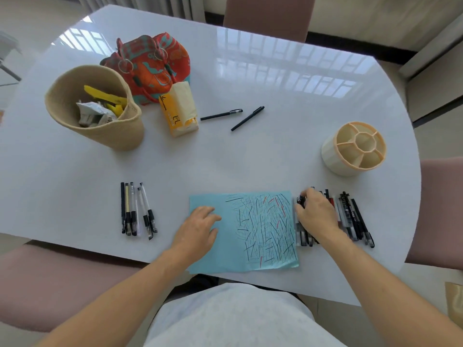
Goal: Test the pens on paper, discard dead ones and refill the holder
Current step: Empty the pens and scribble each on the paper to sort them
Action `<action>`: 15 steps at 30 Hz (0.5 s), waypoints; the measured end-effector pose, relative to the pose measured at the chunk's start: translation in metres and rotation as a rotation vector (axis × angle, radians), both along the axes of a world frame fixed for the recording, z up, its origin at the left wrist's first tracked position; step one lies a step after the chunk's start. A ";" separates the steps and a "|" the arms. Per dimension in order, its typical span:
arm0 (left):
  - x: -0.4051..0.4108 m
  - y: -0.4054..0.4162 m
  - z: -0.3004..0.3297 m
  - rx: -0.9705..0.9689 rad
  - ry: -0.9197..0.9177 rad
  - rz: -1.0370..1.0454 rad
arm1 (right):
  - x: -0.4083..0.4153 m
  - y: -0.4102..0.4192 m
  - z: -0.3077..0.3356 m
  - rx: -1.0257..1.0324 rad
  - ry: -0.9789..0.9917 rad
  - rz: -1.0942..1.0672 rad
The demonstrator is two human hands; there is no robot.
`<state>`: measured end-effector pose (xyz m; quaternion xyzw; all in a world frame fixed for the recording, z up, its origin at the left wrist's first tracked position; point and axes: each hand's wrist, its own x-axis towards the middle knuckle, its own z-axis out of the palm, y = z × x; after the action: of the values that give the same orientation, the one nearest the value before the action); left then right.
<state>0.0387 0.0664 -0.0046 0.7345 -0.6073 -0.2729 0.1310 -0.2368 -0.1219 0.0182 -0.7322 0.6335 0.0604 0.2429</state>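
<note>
White glossy table (225, 156) fills my view, window bars reflected in its far half and pink chairs around it. I take the blue paper (225, 246) at the near edge as my landmark; its right half is covered with black strokes and a few red ones.

My left hand (198, 229) lies flat on the paper's left part, fingers spread loosely, holding nothing. My right hand (317, 214) rests just right of the paper on a pile of pens (350, 219), fingers curled down over it; the fingertips (302, 199) touch a pen with a checkered end, but I cannot tell whether they actually pinch it or only rest on it.

Left of the paper, well apart from it, five pens (136, 211) lie side by side in a neat row. Beyond the paper, two black pens (246, 118) lie loose, near each other. Beyond and to the right of the paper stands the holder (333, 154), a cream cup with divided compartments, all showing bare bottoms.

Far left beyond the paper stands a woven basket (120, 136) holding crumpled paper and yellow scraps. Beside it are a tissue pack (179, 108) and, behind that, a red patterned bag (150, 63).
</note>
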 end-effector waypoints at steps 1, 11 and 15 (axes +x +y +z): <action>0.002 0.001 -0.002 0.012 0.005 -0.002 | 0.014 -0.007 0.001 -0.014 -0.036 0.022; 0.022 0.001 -0.008 0.165 0.048 -0.078 | 0.196 -0.130 -0.008 -0.131 -0.091 0.323; 0.026 0.003 -0.010 0.186 0.082 -0.070 | 0.225 -0.159 -0.026 -0.139 0.214 0.481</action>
<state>0.0648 0.0694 -0.0142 0.7101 -0.5989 -0.3622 0.0774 -0.0122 -0.2807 -0.0079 -0.8660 0.4660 0.1495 0.1024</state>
